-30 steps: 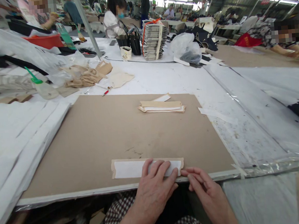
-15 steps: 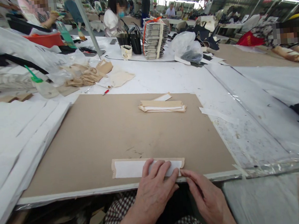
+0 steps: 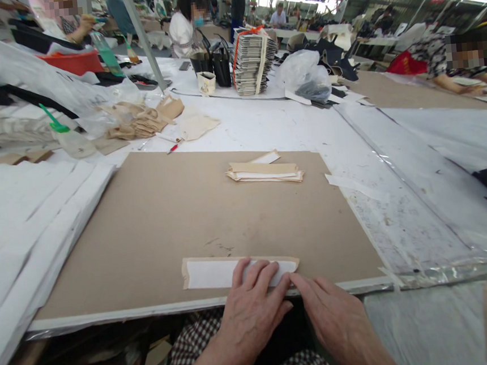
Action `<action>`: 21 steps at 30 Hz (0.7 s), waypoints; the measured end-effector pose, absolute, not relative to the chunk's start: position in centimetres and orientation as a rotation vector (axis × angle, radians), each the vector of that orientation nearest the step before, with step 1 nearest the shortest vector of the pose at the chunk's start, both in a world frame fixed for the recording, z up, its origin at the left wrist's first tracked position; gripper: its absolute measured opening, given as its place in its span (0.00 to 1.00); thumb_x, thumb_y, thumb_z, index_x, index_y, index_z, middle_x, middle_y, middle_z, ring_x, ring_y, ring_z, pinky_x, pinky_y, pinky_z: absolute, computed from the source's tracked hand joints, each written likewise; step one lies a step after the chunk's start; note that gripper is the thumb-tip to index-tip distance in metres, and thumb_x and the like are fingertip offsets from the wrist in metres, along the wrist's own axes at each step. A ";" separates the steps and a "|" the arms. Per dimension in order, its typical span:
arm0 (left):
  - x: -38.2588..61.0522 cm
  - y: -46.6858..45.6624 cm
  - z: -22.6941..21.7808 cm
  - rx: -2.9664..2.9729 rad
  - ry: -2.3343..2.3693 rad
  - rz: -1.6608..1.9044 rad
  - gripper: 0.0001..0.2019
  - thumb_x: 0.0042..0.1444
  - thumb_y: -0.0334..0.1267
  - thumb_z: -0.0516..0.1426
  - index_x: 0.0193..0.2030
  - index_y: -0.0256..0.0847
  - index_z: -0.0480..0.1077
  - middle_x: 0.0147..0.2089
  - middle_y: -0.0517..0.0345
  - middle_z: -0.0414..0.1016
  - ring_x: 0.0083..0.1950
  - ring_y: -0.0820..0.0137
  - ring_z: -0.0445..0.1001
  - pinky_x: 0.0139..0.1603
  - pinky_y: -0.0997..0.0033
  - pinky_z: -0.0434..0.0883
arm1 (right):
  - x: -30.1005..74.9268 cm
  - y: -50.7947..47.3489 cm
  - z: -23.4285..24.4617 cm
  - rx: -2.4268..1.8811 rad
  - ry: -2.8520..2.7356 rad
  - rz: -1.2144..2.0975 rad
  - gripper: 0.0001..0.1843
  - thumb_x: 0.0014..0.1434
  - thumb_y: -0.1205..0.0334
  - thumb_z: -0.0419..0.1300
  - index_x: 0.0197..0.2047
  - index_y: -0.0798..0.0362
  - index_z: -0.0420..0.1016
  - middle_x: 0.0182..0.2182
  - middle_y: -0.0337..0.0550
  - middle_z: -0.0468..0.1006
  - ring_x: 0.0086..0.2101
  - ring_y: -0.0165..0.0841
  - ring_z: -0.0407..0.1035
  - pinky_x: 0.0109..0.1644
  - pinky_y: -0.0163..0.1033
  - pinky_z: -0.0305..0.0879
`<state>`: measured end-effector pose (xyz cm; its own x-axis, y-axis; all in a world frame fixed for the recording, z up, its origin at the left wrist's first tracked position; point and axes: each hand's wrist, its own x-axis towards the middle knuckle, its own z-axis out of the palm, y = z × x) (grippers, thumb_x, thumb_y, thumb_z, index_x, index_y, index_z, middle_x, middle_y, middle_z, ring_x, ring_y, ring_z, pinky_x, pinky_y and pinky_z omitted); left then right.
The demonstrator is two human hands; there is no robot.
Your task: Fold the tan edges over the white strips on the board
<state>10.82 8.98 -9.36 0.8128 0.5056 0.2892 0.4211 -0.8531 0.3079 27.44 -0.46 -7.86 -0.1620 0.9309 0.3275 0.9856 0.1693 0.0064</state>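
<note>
A long tan strip with a white strip stuck on it [image 3: 211, 273] lies along the near edge of a brown board [image 3: 195, 221]. My left hand [image 3: 252, 306] lies flat on the strip's right part, fingers spread. My right hand [image 3: 334, 319] is beside it, fingers stretched out, with the fingertips at the strip's right end near the board's edge. A small stack of similar tan and white strips [image 3: 264, 171] rests at the far side of the board.
White sheets [image 3: 25, 224] are piled at the left. A squeeze bottle with a green nozzle [image 3: 67, 140], tan pieces [image 3: 142, 123], a red pen [image 3: 173, 149], a bundled stack [image 3: 252, 62] and a plastic bag [image 3: 305, 77] lie farther back. Other people work at distant tables.
My right hand has slid left, its fingertips moving from beside the strip's right end to against my left hand. The left hand and the strip stayed put.
</note>
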 end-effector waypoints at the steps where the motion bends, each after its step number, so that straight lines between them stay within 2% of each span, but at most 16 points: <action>1: 10.8 9.0 -9.3 2.761 0.717 0.521 0.18 0.62 0.47 0.58 0.57 0.48 0.67 0.58 0.55 0.70 0.59 0.58 0.63 0.66 0.47 0.50 | 27.2 -0.3 -7.7 -1.847 -2.223 -0.349 0.22 0.62 0.77 0.41 0.54 0.58 0.68 0.40 0.45 0.81 0.30 0.36 0.71 0.32 0.40 0.65; 4: 10.8 9.0 -8.9 2.743 0.715 0.472 0.17 0.62 0.46 0.58 0.57 0.47 0.67 0.57 0.56 0.70 0.59 0.58 0.63 0.66 0.46 0.50 | 27.0 -0.1 -7.4 -1.823 -2.225 -0.321 0.23 0.60 0.78 0.42 0.54 0.59 0.68 0.39 0.48 0.80 0.31 0.39 0.72 0.33 0.43 0.67; 8: 10.7 9.1 -8.4 2.733 0.705 0.433 0.19 0.64 0.46 0.55 0.60 0.49 0.64 0.58 0.55 0.69 0.60 0.58 0.62 0.66 0.45 0.50 | 28.4 -0.5 -7.9 -1.884 -1.845 0.162 0.18 0.63 0.74 0.45 0.51 0.52 0.68 0.40 0.43 0.80 0.39 0.35 0.75 0.42 0.40 0.72; 10: 10.7 9.1 -8.3 2.730 0.696 0.439 0.18 0.65 0.46 0.54 0.61 0.49 0.64 0.59 0.55 0.69 0.60 0.58 0.62 0.66 0.46 0.50 | 29.1 -1.0 -8.5 -1.878 -1.665 0.298 0.17 0.64 0.72 0.46 0.50 0.49 0.69 0.42 0.40 0.80 0.42 0.32 0.75 0.46 0.37 0.72; 14: 10.8 9.1 -8.3 2.726 0.702 0.446 0.17 0.66 0.46 0.54 0.60 0.49 0.64 0.58 0.56 0.69 0.60 0.59 0.62 0.66 0.46 0.50 | 29.3 -1.6 -9.5 -1.787 -1.715 0.131 0.19 0.63 0.73 0.48 0.49 0.47 0.72 0.44 0.41 0.78 0.45 0.33 0.72 0.50 0.40 0.70; 17: 10.8 9.1 -8.4 2.730 0.707 0.454 0.17 0.65 0.45 0.54 0.60 0.49 0.65 0.58 0.56 0.69 0.60 0.59 0.62 0.65 0.46 0.50 | 28.8 -1.6 -9.7 -1.790 -1.820 0.055 0.21 0.62 0.75 0.48 0.53 0.47 0.71 0.44 0.43 0.76 0.43 0.34 0.71 0.48 0.41 0.70; 21: 10.8 9.1 -8.6 2.725 0.709 0.455 0.17 0.66 0.45 0.54 0.60 0.48 0.64 0.58 0.56 0.69 0.60 0.59 0.62 0.66 0.47 0.49 | 28.5 -1.2 -9.4 -1.837 -1.907 0.006 0.21 0.62 0.75 0.48 0.52 0.48 0.72 0.41 0.44 0.75 0.41 0.36 0.69 0.46 0.43 0.68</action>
<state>10.76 9.07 -8.61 0.8293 0.5103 0.2276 0.4194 -0.8376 0.3501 28.46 -1.18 -9.43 0.0243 0.9408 0.3380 0.9387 0.0949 -0.3315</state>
